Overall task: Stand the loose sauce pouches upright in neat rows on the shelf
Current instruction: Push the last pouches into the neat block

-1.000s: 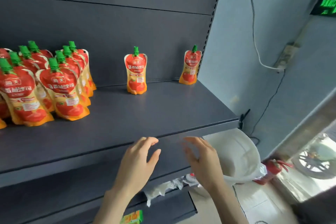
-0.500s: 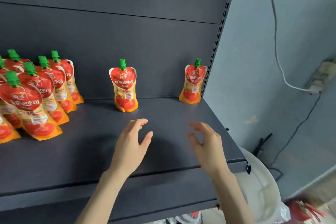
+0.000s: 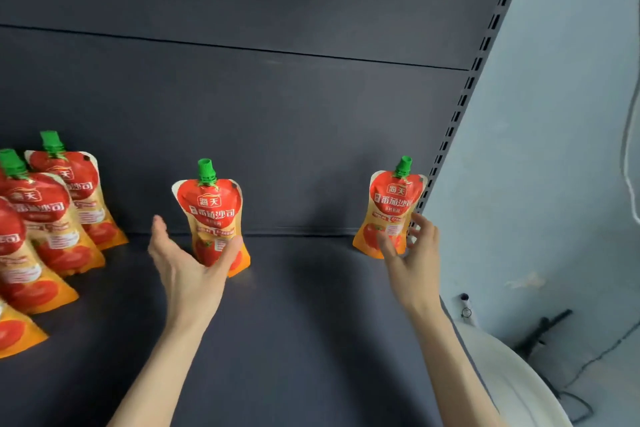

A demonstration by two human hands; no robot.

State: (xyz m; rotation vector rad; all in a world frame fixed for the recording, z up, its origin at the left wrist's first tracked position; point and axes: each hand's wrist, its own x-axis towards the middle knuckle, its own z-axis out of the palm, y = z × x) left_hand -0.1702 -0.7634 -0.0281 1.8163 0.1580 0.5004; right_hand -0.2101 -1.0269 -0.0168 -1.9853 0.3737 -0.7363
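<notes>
Since a second ago I have reached to the back of the shelf (image 3: 294, 322): left hand (image 3: 187, 267) spread open around the upright middle pouch (image 3: 211, 211), right hand (image 3: 414, 255) cupped, unclosed, at the upright corner pouch (image 3: 394, 201)

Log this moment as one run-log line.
phase: pre-grasp | left hand: open, at middle tomato sauce pouch | right hand: open, at right tomato sauce pouch | both pouches: upright on shelf | grip: not closed

a shop: a dark metal display shelf (image 3: 311, 340) with a flat back panel (image 3: 277, 132) and a slotted upright (image 3: 464, 104) at its end, stocked with identical green-capped tomato sauce pouches (image 3: 38, 204) standing label-forward in rows.
</notes>
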